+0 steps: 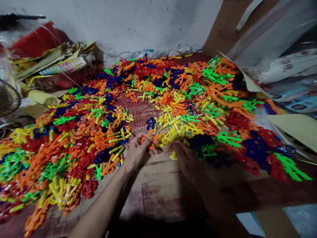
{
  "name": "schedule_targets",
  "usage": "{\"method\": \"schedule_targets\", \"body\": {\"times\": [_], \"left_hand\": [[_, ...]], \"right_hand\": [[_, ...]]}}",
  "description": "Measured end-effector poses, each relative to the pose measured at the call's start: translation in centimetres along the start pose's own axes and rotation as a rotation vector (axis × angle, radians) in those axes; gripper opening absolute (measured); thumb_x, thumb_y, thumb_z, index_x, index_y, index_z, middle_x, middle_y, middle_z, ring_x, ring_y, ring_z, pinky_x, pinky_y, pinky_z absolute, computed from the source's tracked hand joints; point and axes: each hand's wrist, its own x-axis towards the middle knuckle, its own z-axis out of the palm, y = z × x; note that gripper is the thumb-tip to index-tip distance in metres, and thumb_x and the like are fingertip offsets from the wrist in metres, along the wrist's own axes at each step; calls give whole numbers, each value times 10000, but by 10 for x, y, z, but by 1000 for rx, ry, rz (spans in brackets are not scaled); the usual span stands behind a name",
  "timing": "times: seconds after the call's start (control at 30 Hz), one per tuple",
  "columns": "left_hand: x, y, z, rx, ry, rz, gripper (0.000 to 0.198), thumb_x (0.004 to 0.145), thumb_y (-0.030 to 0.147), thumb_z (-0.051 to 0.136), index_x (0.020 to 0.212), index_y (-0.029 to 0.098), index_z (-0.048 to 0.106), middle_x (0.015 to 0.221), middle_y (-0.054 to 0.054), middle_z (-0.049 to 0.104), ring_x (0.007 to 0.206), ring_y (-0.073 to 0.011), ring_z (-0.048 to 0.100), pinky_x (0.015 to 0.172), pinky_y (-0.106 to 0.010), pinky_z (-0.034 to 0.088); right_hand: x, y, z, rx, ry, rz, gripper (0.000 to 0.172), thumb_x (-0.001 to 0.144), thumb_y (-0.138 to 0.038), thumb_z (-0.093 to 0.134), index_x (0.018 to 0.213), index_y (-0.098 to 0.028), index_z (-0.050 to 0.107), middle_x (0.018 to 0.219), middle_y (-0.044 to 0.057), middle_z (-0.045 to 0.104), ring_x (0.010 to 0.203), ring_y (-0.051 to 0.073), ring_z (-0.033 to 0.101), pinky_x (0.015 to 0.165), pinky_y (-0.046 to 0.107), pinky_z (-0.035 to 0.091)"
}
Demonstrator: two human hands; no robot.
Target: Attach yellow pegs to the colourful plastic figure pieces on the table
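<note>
Near the middle of the table (pixel 158 178), my left hand (pixel 137 148) is closed around an orange plastic piece (pixel 154 138), which sticks out past its fingertips. Just to the right, my right hand (pixel 182 155) has its fingers bent together in shadow, with a small yellow piece (pixel 173 155) at the fingertips. A pile of short yellow sticks (pixel 173 127) lies right beyond both hands. One dark blue piece (pixel 151 123) rests beyond the orange one. My hands are a small distance apart.
Heaps of orange, red, green, blue and yellow plastic pieces (pixel 74 142) spread left, and more (pixel 230 115) spread right. A fan (pixel 8 99) and a red container (pixel 37 39) stand at the left. Plastic bags (pixel 292 66) lie at the right, below a pale wall (pixel 148 23).
</note>
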Motion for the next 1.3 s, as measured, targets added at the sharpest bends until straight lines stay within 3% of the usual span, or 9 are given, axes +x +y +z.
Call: {"method": "schedule_targets", "body": {"times": [0.07,0.17,0.27,0.37,0.57,0.77,0.93,1.1,1.3], "left_hand": [[-4,4,-10,37,-126,-85,473,682,522,840,840,168,569,736,-19,677,464,-84,523,445,-189,353],[-14,5,-16,91,-308,-185,417,744,478,816,893,141,620,780,-41,685,499,-57,493,470,-173,332],[-20,2,-16,81,-382,-204,376,795,440,789,938,133,626,802,-50,681,536,-53,480,500,-171,337],[-20,-2,-16,43,-421,-216,348,811,400,783,958,136,610,816,-57,678,566,-64,495,517,-178,339],[-15,-8,-19,-36,-461,-175,341,833,401,758,960,126,603,766,-55,673,501,-55,430,487,-197,266],[-14,-11,-19,11,-484,-217,360,819,428,770,914,123,604,771,-48,653,536,-64,454,505,-207,272],[-13,-9,-20,5,-511,-235,333,822,411,770,869,134,592,744,-32,629,538,-68,470,507,-206,302],[-13,-10,-17,-60,-512,-271,348,782,413,800,816,138,590,703,-26,611,514,-71,473,492,-212,307],[-17,-18,-16,-73,-520,-339,370,769,438,800,836,147,582,749,-52,650,511,-67,459,485,-212,275]], "right_hand": [[6,-1,-11,77,20,83,415,926,-548,453,857,-221,699,870,78,698,822,208,656,711,312,537],[14,-5,-13,411,45,304,392,820,-584,638,835,-195,683,776,38,665,620,144,593,541,267,476],[14,-3,-1,719,-54,378,368,711,-521,780,811,-185,670,643,-14,606,483,94,495,455,246,398],[7,5,9,859,-174,411,325,705,-452,806,831,-184,674,577,-40,563,467,93,482,456,251,393],[0,19,8,878,-180,340,215,783,-367,764,870,-192,674,598,-57,504,529,82,443,527,250,367],[-4,4,-1,716,-247,319,191,823,-387,674,847,-204,625,627,-49,490,580,103,435,558,256,360],[-5,0,-2,754,-348,349,223,795,-438,664,830,-230,592,610,-64,406,536,103,397,512,249,341],[-10,6,7,908,-330,354,232,789,-440,669,870,-253,560,652,-45,478,580,128,472,561,263,408],[-19,5,2,655,-283,224,203,845,-431,649,883,-243,582,760,-5,567,703,155,522,644,277,450]]}}
